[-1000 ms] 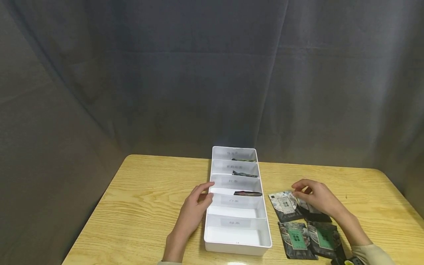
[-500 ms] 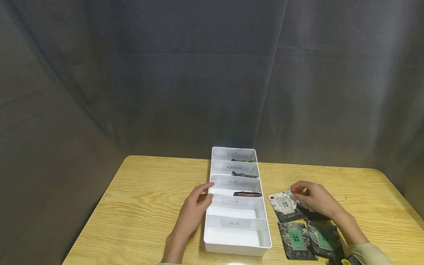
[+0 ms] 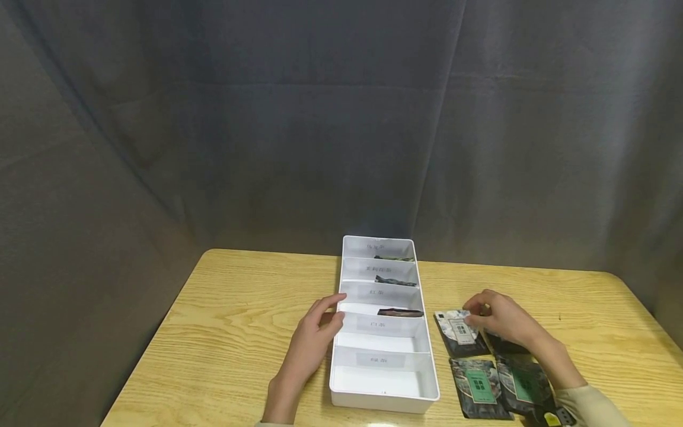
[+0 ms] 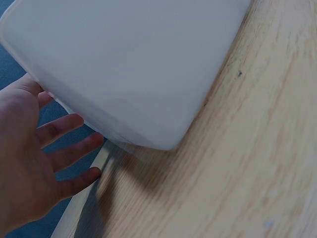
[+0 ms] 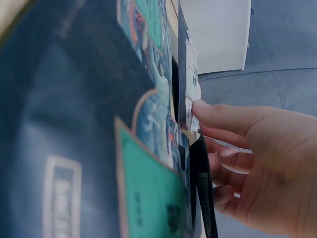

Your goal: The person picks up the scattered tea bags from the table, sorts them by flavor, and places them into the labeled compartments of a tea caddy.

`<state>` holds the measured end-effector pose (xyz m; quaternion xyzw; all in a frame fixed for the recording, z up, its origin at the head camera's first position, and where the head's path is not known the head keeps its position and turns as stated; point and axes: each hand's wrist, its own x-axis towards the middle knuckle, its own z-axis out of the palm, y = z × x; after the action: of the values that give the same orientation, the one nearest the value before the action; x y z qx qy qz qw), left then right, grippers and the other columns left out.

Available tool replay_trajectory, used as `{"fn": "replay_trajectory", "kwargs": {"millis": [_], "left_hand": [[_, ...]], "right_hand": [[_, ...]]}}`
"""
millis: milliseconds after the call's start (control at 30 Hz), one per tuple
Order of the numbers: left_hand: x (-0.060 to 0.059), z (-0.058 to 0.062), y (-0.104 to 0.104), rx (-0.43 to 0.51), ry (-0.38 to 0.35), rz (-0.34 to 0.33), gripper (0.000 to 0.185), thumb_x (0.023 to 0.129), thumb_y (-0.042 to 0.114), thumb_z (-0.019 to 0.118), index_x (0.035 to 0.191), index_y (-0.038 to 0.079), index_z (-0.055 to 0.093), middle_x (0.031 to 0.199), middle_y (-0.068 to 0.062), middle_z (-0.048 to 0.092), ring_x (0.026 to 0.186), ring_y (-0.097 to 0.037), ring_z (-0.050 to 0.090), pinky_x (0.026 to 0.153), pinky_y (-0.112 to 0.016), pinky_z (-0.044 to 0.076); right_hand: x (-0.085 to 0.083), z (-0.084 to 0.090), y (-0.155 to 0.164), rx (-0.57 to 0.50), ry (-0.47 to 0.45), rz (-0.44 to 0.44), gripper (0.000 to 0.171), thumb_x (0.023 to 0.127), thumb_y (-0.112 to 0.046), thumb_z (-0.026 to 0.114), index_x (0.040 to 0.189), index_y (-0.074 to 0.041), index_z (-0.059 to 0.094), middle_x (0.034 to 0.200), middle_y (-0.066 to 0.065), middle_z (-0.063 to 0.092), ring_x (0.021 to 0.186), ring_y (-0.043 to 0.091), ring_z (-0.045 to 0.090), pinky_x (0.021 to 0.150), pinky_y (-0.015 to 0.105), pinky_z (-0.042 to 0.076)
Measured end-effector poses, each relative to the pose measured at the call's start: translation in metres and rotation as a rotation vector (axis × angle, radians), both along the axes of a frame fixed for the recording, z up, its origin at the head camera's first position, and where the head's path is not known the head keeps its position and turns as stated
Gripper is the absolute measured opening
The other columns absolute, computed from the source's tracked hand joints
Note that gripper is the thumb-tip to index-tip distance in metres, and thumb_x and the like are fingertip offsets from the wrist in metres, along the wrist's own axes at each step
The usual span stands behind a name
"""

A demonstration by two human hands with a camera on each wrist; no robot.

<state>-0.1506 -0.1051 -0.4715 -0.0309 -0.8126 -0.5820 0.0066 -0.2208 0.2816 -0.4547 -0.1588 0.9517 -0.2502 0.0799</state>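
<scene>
Head view, largest to smallest: I see the wooden table (image 3: 224, 332) carrying a white divided tray (image 3: 382, 391) at centre, its five compartments running away from me, each with a paper label. The three far compartments each hold a dark packet; the two near ones show only their labels. My left hand (image 3: 309, 347) rests against the tray's left wall beside the middle compartments, fingers straight and relaxed, gripping nothing; the left wrist view shows the same hand (image 4: 34, 163) spread beside the tray's white wall (image 4: 133, 64). To the right of the tray, just apart from it, lie the tea packets: two green-labelled packets (image 3: 479, 388) side by side near the table's front edge, and beyond them a grey-labelled packet (image 3: 458, 332) with another dark packet partly hidden under my right hand (image 3: 501, 323). That hand pinches the far right corner of the grey-labelled packet between thumb and curled fingers; the right wrist view shows the fingertips (image 5: 208, 110) on the packet's edge.
</scene>
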Motion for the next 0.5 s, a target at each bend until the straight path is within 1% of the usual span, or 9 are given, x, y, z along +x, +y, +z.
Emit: {"fn": "replay_trajectory", "kwargs": {"millis": [133,233,367,500], "left_hand": [[0.0007,0.0016,0.0005,0.005,0.008,-0.006,0.037,0.1,0.038,0.057,0.137,0.035,0.057,0.138,0.006,0.056,0.116,-0.017,0.061,0.098,-0.042,0.051],[0.0009,0.0026,0.0007,0.005,0.012,-0.007,0.037,0.1,0.037,0.057,0.138,0.033,0.057,0.138,0.006,0.057,0.116,-0.017,0.061,0.098,-0.042,0.051],[0.0007,0.0031,0.0004,0.001,0.014,-0.003,0.037,0.1,0.038,0.057,0.137,0.034,0.057,0.138,0.006,0.057,0.117,-0.018,0.061,0.098,-0.042,0.051],[0.0007,0.0028,0.0002,0.008,0.01,-0.004,0.038,0.1,0.037,0.058,0.138,0.031,0.057,0.138,0.006,0.057,0.116,-0.018,0.061,0.098,-0.042,0.051]], "right_hand": [[0.0021,0.0,0.001,-0.009,0.003,-0.024,0.01,0.089,-0.013,0.072,0.097,-0.008,0.068,0.094,0.003,0.061,0.078,0.015,0.055,0.061,0.026,0.047],[0.0038,-0.0002,0.0023,-0.024,0.008,-0.039,0.005,0.091,-0.011,0.07,0.094,-0.009,0.066,0.091,0.002,0.064,0.074,0.014,0.056,0.058,0.026,0.046],[0.005,0.001,0.0045,-0.032,0.071,-0.034,0.003,0.091,-0.011,0.07,0.093,-0.011,0.067,0.084,-0.001,0.067,0.071,0.01,0.057,0.057,0.024,0.045],[0.0074,0.0053,0.0081,-0.051,0.142,-0.037,0.004,0.092,-0.015,0.071,0.093,-0.012,0.068,0.082,-0.003,0.068,0.069,0.007,0.055,0.058,0.023,0.045]]}}
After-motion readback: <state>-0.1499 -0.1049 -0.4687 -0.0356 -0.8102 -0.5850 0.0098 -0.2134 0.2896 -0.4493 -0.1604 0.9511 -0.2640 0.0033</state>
